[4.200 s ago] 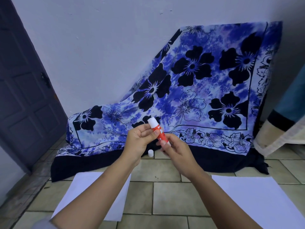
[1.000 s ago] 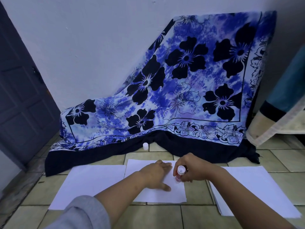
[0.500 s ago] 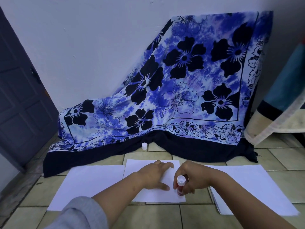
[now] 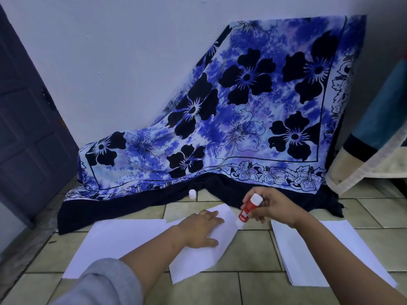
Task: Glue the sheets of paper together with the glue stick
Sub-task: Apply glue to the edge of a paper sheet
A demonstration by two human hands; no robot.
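My right hand (image 4: pixel 274 206) grips a red glue stick (image 4: pixel 247 210) with a white base, tilted, its tip down at the right edge of a white sheet of paper (image 4: pixel 220 245) on the tiled floor. My left hand (image 4: pixel 201 227) lies flat on that middle sheet with straight fingers, pressing it down. The sheet overlaps a larger white sheet (image 4: pixel 114 243) to its left. A stack of white sheets (image 4: pixel 308 256) lies to the right, partly under my right forearm. The glue stick's white cap (image 4: pixel 192 193) stands on the floor beyond the papers.
A blue floral cloth (image 4: pixel 242 128) drapes down the wall onto the floor just behind the papers. A dark door (image 4: pixel 24 128) is at the left. Another draped fabric (image 4: pixel 374 146) hangs at the right edge.
Earlier both hands held the glue stick up in the air. Since half a second ago, my right hand has moved the stick up along the sheet's right edge and tilted it; the sheet has turned slightly.
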